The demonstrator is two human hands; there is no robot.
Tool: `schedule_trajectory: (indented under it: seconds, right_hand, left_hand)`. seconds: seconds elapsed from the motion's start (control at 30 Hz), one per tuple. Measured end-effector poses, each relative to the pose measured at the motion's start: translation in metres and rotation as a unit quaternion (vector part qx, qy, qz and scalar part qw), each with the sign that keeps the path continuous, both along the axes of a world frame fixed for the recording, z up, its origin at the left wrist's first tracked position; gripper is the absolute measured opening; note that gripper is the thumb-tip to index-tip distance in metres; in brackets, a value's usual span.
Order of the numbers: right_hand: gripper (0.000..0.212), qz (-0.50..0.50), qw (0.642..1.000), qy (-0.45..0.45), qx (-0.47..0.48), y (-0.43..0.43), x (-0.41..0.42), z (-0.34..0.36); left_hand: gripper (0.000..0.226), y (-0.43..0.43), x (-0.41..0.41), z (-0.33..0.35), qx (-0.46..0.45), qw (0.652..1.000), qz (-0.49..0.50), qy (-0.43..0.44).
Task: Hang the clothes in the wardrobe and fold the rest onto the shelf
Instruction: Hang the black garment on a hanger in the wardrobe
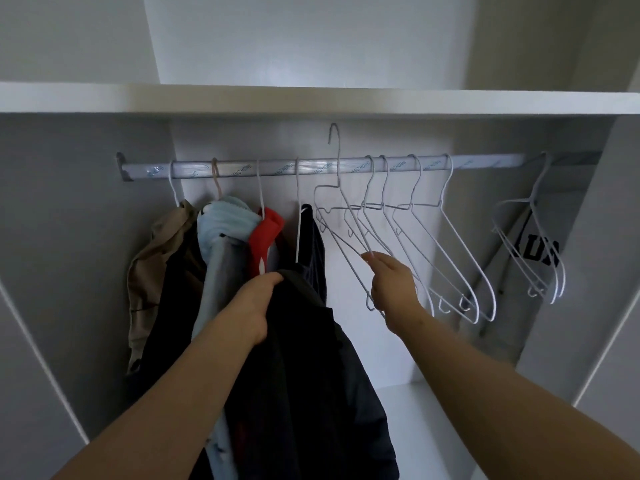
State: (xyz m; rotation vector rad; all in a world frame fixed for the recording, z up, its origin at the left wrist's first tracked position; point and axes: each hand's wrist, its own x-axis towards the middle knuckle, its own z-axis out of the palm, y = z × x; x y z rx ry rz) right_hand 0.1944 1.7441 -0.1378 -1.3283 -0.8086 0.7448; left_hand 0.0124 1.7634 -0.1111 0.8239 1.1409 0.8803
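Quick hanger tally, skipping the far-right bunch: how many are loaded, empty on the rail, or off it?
Loaded hangers: 4
Empty hangers on the rail: 4
Lifted hanger in the right hand: 1
Total: 9

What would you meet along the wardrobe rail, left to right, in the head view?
Tan garment, light blue garment, red garment, dark hung garment, lifted hanger pinched by the right hand, four empty hangers, far-right hangers with a lettered white garment.
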Motion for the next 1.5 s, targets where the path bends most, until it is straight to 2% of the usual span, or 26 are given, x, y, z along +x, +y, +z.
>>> schedule_trajectory:
  seconds: [0.07,0.23,0.4,0.47,0.53,0.6,0.73,0.87,1.0,1.07,1.13,1.23,1.33,1.37,1.43,1.5]
  right_hand:
    - [0.014,0.006,1.000,0.014,0.011,-0.010,0.002,-0.003]
    - [0.023,0.005,0.998,0.050,-0.023,-0.042,0.007,-0.028]
    - [0.035,-0.001,0.997,-0.057,-0.057,-0.083,0.019,-0.047]
    - [0.045,0.017,0.991,-0.116,-0.061,-0.109,0.026,-0.053]
    - [0.050,0.021,0.979,-0.187,-0.081,-0.139,0.035,-0.060]
    - [0.047,0.014,0.964,-0.241,-0.113,-0.175,0.050,-0.065]
    - [0.030,0.021,0.944,-0.290,-0.155,-0.249,0.074,-0.071]
    - [0.030,0.051,0.935,-0.310,-0.165,-0.316,0.090,-0.078]
    - [0.046,0.022,0.920,-0.346,-0.184,-0.365,0.101,-0.089]
    - [0.043,0.000,0.910,-0.361,-0.205,-0.376,0.098,-0.096]
    - [0.029,-0.003,0.916,-0.343,-0.207,-0.383,0.089,-0.099]
    - [0.012,0.011,0.955,-0.239,-0.176,-0.385,0.068,-0.096]
    - [0.033,-0.028,0.976,-0.146,-0.159,-0.398,0.063,-0.102]
    - [0.034,-0.032,0.980,-0.126,-0.154,-0.406,0.062,-0.108]
    - [0.027,-0.022,0.986,-0.089,-0.142,-0.420,0.062,-0.118]
    - [0.025,-0.008,0.989,-0.065,-0.134,-0.424,0.062,-0.121]
  left_hand:
    - [0.018,-0.003,0.003,-0.001,0.000,1.000,-0.004,-0.001]
    - [0.019,-0.020,0.011,-0.002,0.003,1.000,-0.016,-0.006]
    - [0.016,-0.049,0.027,-0.006,0.036,0.999,-0.032,0.019]
    - [0.015,-0.061,0.036,-0.010,0.113,0.992,-0.021,0.041]
    - [0.027,-0.070,0.043,-0.015,0.225,0.971,0.018,0.073]
    - [0.042,-0.085,0.051,-0.019,0.292,0.952,0.030,0.088]
    - [0.059,-0.122,0.075,-0.024,0.337,0.927,-0.082,0.144]
    - [0.043,-0.180,0.105,-0.032,0.318,0.913,-0.184,0.177]
    - [0.029,-0.235,0.115,-0.045,0.336,0.894,-0.186,0.233]
    - [0.026,-0.259,0.117,-0.051,0.346,0.882,-0.192,0.257]
    - [0.026,-0.283,0.125,-0.057,0.354,0.868,-0.211,0.278]
    - [0.027,-0.310,0.136,-0.067,0.356,0.863,-0.213,0.289]
    - [0.032,-0.320,0.129,-0.079,0.351,0.863,-0.163,0.324]
    - [0.029,-0.321,0.122,-0.082,0.364,0.841,-0.140,0.375]
    - [0.021,-0.321,0.108,-0.086,0.396,0.772,-0.101,0.488]
    - [0.025,-0.323,0.099,-0.090,0.402,0.727,-0.091,0.550]
